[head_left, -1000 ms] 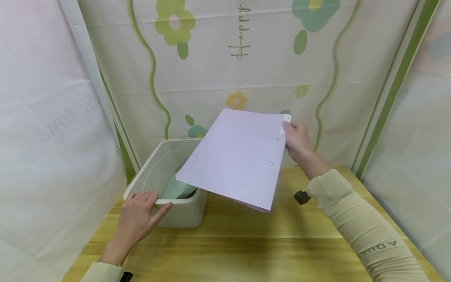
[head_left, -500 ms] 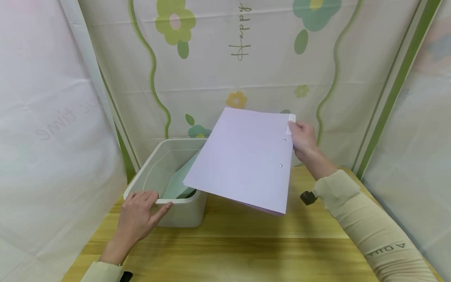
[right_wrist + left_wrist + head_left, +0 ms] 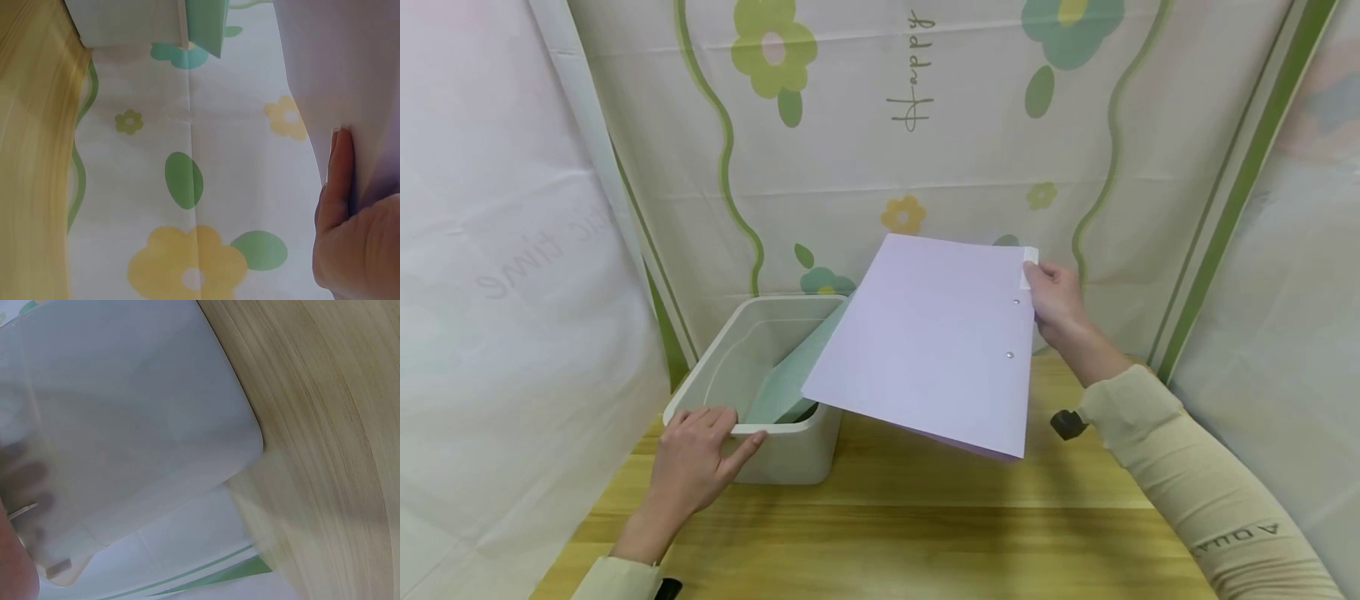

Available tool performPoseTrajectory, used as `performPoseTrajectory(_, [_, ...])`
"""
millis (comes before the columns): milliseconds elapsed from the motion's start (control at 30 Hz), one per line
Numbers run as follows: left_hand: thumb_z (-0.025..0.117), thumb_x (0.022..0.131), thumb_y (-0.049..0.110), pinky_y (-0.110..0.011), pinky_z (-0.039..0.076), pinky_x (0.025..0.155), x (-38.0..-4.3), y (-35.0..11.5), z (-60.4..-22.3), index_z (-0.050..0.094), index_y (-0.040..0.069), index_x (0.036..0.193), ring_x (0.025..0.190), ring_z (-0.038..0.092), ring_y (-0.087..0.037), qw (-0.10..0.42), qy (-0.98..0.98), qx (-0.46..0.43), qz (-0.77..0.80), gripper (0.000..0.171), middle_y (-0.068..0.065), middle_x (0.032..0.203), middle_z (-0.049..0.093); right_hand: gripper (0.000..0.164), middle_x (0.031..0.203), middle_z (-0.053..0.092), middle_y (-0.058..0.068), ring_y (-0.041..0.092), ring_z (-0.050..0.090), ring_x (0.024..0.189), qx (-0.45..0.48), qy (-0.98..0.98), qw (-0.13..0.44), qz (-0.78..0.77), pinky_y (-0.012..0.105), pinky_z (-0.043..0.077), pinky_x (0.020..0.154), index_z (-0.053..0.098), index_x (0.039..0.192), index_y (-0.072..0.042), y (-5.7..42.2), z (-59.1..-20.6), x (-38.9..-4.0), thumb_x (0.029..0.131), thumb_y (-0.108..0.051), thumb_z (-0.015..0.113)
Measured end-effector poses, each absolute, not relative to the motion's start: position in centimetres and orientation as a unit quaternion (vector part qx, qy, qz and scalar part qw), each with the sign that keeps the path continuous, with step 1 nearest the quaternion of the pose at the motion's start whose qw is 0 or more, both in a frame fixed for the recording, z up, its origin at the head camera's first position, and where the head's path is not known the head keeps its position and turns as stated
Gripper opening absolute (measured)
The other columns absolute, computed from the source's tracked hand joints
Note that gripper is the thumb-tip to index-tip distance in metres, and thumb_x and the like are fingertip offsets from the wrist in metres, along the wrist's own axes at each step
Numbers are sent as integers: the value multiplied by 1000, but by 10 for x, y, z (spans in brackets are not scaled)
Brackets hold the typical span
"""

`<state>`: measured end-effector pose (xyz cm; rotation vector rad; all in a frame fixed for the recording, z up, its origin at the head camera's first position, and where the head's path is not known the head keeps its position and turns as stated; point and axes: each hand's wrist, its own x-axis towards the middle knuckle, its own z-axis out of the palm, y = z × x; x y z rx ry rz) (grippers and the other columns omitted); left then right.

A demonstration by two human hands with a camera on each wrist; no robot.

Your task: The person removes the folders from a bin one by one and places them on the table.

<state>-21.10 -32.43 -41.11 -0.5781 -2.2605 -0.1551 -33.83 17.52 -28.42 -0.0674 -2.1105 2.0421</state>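
A light purple file folder (image 3: 932,342) with a white label and two metal rivets on its spine is held up in the head view. My right hand (image 3: 1056,304) pinches it by the label, thumb on the near cover. In the right wrist view, fingers of my right hand (image 3: 362,244) lie against the folder's far side. To the left, a whitish plastic bin (image 3: 786,458) stands on the table. My left hand (image 3: 692,454) grips its front rim, thumb outside and fingertips inside. A mint-green folder (image 3: 790,379) leans inside the bin, partly hidden behind the purple one.
The wood-grain table (image 3: 880,542) lies under everything. A flower-printed cloth (image 3: 970,158) hangs close behind the bin, with more cloth walls left and right. A small black piece (image 3: 1067,424) is on the right wrist.
My right hand has moved right with the purple folder, away from the bin, uncovering more of the mint-green folder. The left hand and bin have stayed put.
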Motion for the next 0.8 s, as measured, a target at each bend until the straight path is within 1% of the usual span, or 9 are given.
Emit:
performPoseTrajectory(133, [56, 97, 62, -44, 43, 67, -211, -325, -412, 45, 17, 76, 64, 53, -19, 387, -892, -225, -60, 50, 8, 68, 45, 58, 131, 52, 13, 15, 59, 106, -26, -722, 98, 684, 20, 55, 82, 39, 152, 2, 180, -285, -339, 109, -36, 42])
performPoseTrajectory(367, [55, 97, 62, -43, 41, 66, -212, -325, -413, 46, 17, 76, 65, 54, -20, 387, -892, -225, -60, 51, 8, 68, 46, 60, 131, 52, 14, 14, 59, 104, -32, -726, 94, 681, 20, 54, 80, 36, 154, 3, 190, -287, -339, 109, -36, 43])
performPoseTrajectory(567, [54, 97, 63, -43, 41, 66, -213, -326, -413, 46, 17, 76, 65, 54, -20, 386, -893, -224, -58, 51, 7, 69, 47, 61, 122, 54, 11, 12, 60, 99, -33, -718, 87, 689, 20, 55, 78, 34, 155, 4, 197, -289, -335, 108, -35, 46])
performPoseTrajectory(800, [54, 97, 63, -43, 42, 67, -212, -326, -413, 46, 17, 76, 65, 53, -19, 386, -893, -223, -58, 51, 7, 68, 46, 60, 111, 55, 7, 10, 61, 93, -23, -686, 82, 722, 19, 55, 76, 33, 153, 9, 207, -292, -333, 108, -29, 47])
